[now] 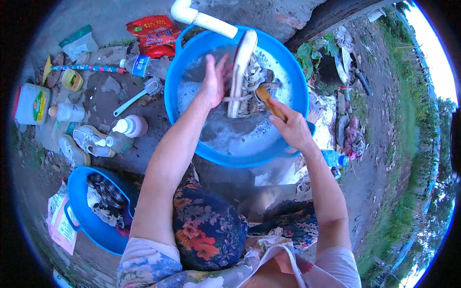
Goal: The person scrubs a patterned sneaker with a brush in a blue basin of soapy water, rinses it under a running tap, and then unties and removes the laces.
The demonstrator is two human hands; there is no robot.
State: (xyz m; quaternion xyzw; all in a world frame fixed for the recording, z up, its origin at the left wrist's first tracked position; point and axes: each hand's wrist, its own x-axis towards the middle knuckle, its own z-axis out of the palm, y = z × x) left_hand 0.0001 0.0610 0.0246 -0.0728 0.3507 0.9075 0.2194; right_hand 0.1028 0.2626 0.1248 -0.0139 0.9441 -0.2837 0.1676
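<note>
Shoe (242, 72) is held on edge over the big blue basin (192, 125), sole side toward the left hand (213, 79), upper facing right. Left hand fingers are pressed flat against the sole and heel, partly curled round it. Right hand (290, 127) has its fingers clamped on the wooden handle of a scrub brush (266, 98), bristle end on the upper.

Handling, my read: wet and soapy, so slippery; sole is stiff, upper is soft and gives under the brush. Light but waterlogged. Best hold is the sole edge or heel, not the fabric.

Basin holds sudsy water and sits on bare ground, white pipe (201, 19) over its far rim. Left of it: a spare brush (137, 96), bottles, a pair of sneakers (81, 144), a smaller blue tub (81, 201) with cloth. Tight on the left, open dirt and grass to the right.
</note>
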